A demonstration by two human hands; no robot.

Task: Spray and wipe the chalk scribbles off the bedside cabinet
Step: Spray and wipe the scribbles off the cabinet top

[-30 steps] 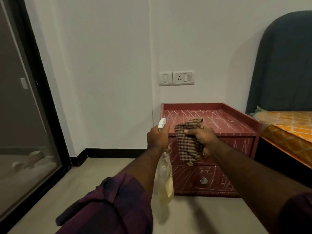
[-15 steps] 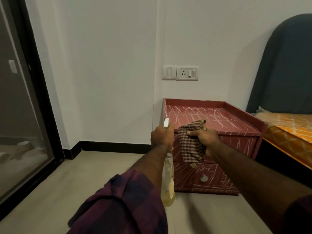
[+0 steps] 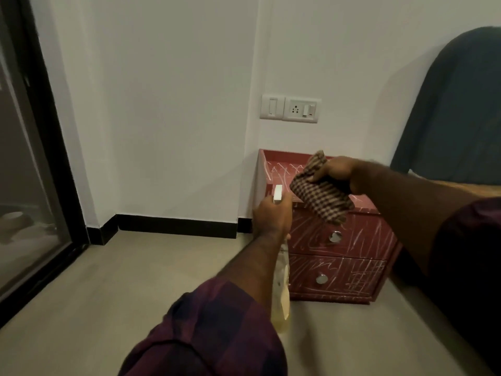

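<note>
A low red bedside cabinet with two drawers stands in the corner by the wall. White chalk scribbles cover its top and both drawer fronts. My left hand grips the neck of a clear spray bottle with a white nozzle; the bottle hangs in front of the cabinet's left edge. My right hand holds a brown checked cloth above the front edge of the cabinet top. The cloth hangs down over the upper drawer.
A white switch and socket plate sits on the wall above the cabinet. A dark padded headboard and the bed lie to the right. A black-framed glass door is at the left. Beige floor lies between.
My view has swung left and down, so the cabinet sits further right. My right hand has lifted the cloth up over the cabinet top. The left hand keeps the bottle near the cabinet's left edge.
</note>
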